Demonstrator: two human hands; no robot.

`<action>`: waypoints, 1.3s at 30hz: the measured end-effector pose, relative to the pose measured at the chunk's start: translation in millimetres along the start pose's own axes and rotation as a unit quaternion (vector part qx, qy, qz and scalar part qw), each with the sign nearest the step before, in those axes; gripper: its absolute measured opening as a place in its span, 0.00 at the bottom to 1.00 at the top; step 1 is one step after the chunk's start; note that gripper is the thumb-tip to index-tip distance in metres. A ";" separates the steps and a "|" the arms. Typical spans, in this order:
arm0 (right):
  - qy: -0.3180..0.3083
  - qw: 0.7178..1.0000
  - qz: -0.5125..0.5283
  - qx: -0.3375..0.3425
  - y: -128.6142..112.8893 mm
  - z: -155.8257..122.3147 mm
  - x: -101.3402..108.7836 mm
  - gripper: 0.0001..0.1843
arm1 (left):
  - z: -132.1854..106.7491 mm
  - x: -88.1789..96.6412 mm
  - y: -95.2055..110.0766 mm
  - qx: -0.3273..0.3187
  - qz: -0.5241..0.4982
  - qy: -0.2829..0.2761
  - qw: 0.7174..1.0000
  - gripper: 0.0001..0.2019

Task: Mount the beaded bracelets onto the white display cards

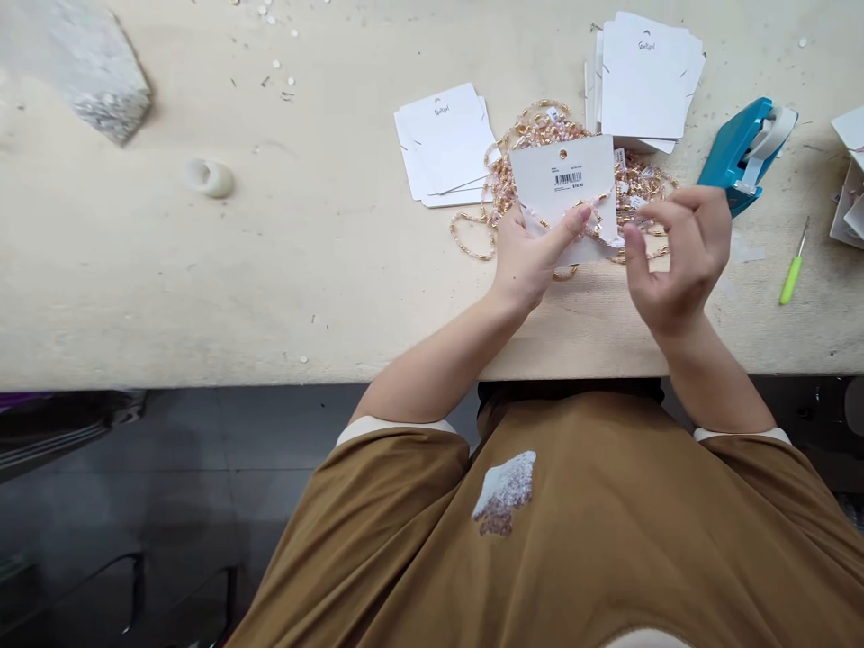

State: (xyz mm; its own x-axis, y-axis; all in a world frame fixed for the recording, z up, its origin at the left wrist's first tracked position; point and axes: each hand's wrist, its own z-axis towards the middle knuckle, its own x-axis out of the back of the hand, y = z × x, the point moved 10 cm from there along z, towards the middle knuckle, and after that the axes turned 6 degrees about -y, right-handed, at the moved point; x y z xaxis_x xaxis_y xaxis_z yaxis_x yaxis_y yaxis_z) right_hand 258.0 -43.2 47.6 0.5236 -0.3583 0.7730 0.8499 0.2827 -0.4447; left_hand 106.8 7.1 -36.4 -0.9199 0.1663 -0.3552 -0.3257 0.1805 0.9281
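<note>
My left hand grips the lower left of a white display card with a barcode sticker, thumb pressed on its face. A beaded chain runs across the card's lower edge. My right hand pinches that chain at the card's right corner, fingers curled. Behind the card lies a tangled heap of gold and pink beaded chains on the pale wooden table.
Two stacks of blank white cards lie behind: one left of the heap, one at the back right. A teal tape dispenser and a green-handled tool sit right. A small tape roll and a grey block lie left.
</note>
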 end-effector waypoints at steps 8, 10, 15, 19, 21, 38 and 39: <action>-0.045 0.995 -0.094 -0.002 -24.3 -11.5 -24.8 0.30 | -12.9 -4.9 -4.5 0.034 -0.084 0.066 0.994 0.13; -0.062 0.993 -0.098 -0.011 -22.5 -10.8 -27.8 0.29 | -14.4 -6.5 -7.7 0.055 -0.107 0.075 0.990 0.10; -0.077 0.990 -0.114 0.005 -27.7 -11.9 -32.5 0.21 | -17.1 -13.5 -9.5 0.078 -0.156 0.069 0.982 0.10; -0.060 0.993 -0.099 0.028 -26.2 -12.4 -33.3 0.20 | -19.5 -13.1 -10.2 0.093 -0.162 0.065 0.980 0.10; -0.040 0.995 -0.084 0.039 -23.5 -10.9 -28.6 0.20 | -20.7 -13.6 -14.1 0.115 -0.168 0.051 0.978 0.12; -0.100 0.994 0.040 -0.023 12.1 23.4 -23.6 0.16 | -2.2 -30.5 -22.4 0.125 -0.130 -0.038 0.983 0.12; -0.117 0.992 0.044 -0.014 15.2 31.0 -24.7 0.15 | 1.2 -32.9 -21.8 0.126 -0.135 -0.045 0.982 0.12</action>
State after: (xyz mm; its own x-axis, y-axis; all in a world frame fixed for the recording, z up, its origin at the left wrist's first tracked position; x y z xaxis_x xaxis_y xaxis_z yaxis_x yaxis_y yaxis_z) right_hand 256.2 -2.5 35.8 0.5710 -0.1154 0.8128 0.8041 0.2786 -0.5253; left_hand 144.5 -1.2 -45.0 -0.7806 0.1626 -0.6035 -0.4801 0.4623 0.7455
